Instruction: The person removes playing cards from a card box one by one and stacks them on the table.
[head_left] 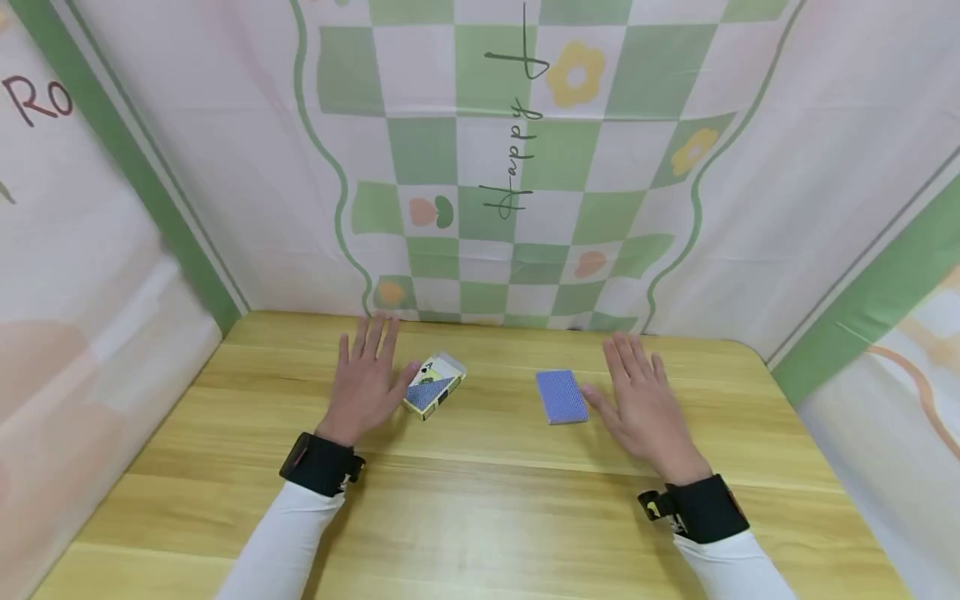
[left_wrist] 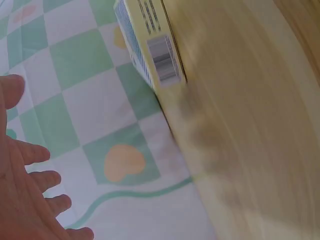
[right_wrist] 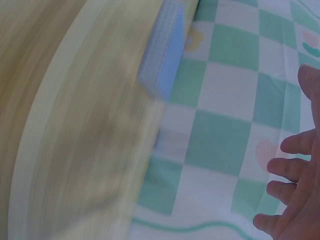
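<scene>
A playing card box with an ace and a blue pattern on its face lies on the table, tilted in the head view. My left hand is just left of it, palm down with fingers straight, its thumb close to the box's edge. To the right lies a squared deck of blue-backed cards. My right hand is beside that deck, fingers extended, thumb near its right edge. Neither hand holds anything. The left wrist view shows the box's barcode end; the right wrist view shows the deck's side.
The wooden table runs back to a hanging cloth with green and white checks. More printed cloth hangs at the left and right sides. Each wrist wears a black strap with a small camera.
</scene>
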